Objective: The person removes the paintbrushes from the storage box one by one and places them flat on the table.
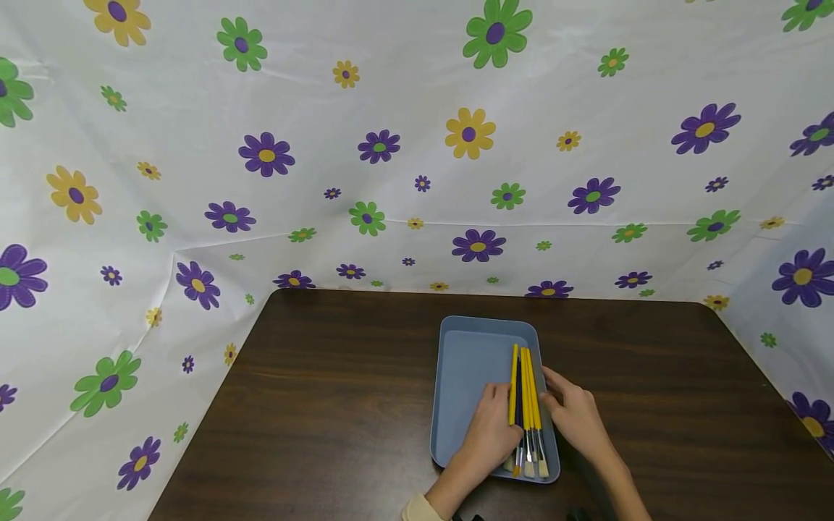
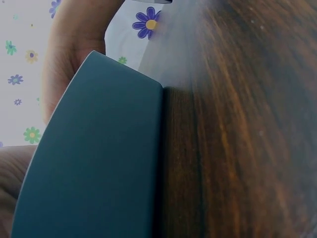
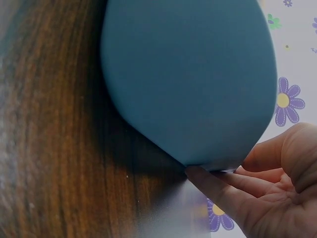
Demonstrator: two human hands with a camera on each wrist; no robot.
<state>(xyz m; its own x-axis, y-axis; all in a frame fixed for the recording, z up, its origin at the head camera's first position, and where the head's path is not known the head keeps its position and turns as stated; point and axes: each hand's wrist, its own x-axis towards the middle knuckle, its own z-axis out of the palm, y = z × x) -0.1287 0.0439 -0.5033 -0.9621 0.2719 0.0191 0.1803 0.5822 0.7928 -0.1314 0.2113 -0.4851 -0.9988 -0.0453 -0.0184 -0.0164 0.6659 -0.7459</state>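
Note:
A blue-grey tray (image 1: 469, 362) lies on the dark wooden table, with several paintbrushes (image 1: 533, 405) side by side along its right half. Most handles are yellow, one is dark blue, and the bristles point toward me. My left hand (image 1: 485, 434) reaches over the near left rim and pinches the leftmost yellow brush (image 1: 513, 369), the thumb low on it; part of this brush is hidden. At the right wall, my right hand (image 1: 576, 416) holds the tray edge. In the right wrist view its fingers (image 3: 218, 191) lie along the wall's lower edge, with the thumb at the rim.
Table top (image 1: 326, 391) spreads out on both sides of the tray. A white sheet (image 1: 391, 94) printed with purple, green and yellow flowers hangs behind the table and along its sides. Small dark objects show at the bottom edge of the head view.

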